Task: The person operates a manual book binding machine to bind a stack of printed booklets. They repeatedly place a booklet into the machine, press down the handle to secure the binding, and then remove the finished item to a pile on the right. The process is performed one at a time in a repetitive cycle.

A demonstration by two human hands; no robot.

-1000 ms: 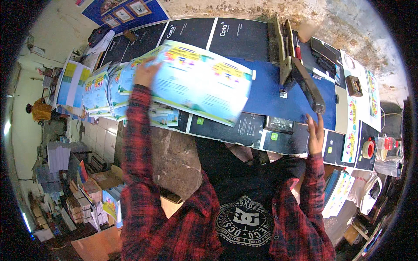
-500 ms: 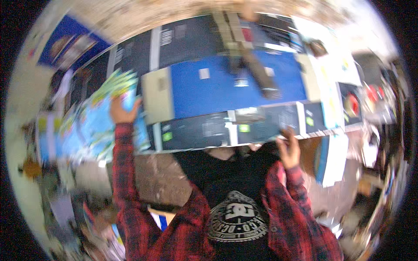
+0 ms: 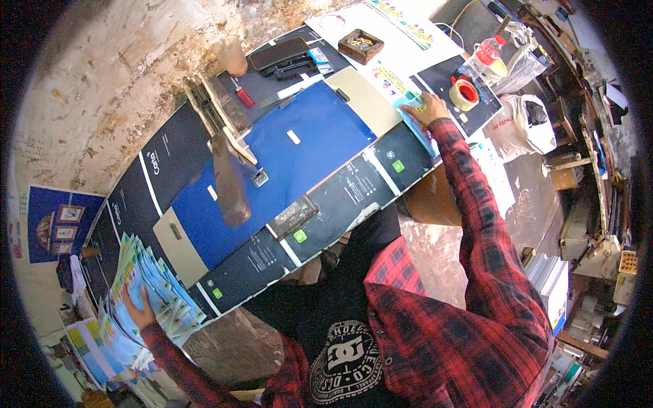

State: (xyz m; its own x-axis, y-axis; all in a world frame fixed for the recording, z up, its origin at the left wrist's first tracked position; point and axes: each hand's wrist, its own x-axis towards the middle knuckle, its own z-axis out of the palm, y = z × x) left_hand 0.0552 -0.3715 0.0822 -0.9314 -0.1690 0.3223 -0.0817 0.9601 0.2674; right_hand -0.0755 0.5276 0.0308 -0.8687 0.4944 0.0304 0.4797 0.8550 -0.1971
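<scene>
My left hand (image 3: 139,311) lies against a fanned bundle of printed sheets (image 3: 170,299), blue and green, at the table's left end. Its fingers are spread, with the thumb apart. At the right end, my right hand (image 3: 431,111) has its fingers bent over the edge of a blue-green printed sheet (image 3: 420,136); part of the sheet is under the palm. Between the hands lies a blue board (image 3: 320,122) with cream end strips. A lever-like tool (image 3: 231,180) with a wide brown blade and metal arms reaches over it from the far side.
Behind the board are a phone (image 3: 279,53), a red-handled tool (image 3: 243,95) and a cup (image 3: 230,56). Farther right stand a small wooden tray (image 3: 360,45), tape rolls (image 3: 464,93) and a bottle (image 3: 488,51). A flat metal block (image 3: 294,216) rests near the front edge.
My right hand has moved from the table's front edge to the printed sheet at the far right. My left hand remains at the fanned sheets. The view has turned and become sharper.
</scene>
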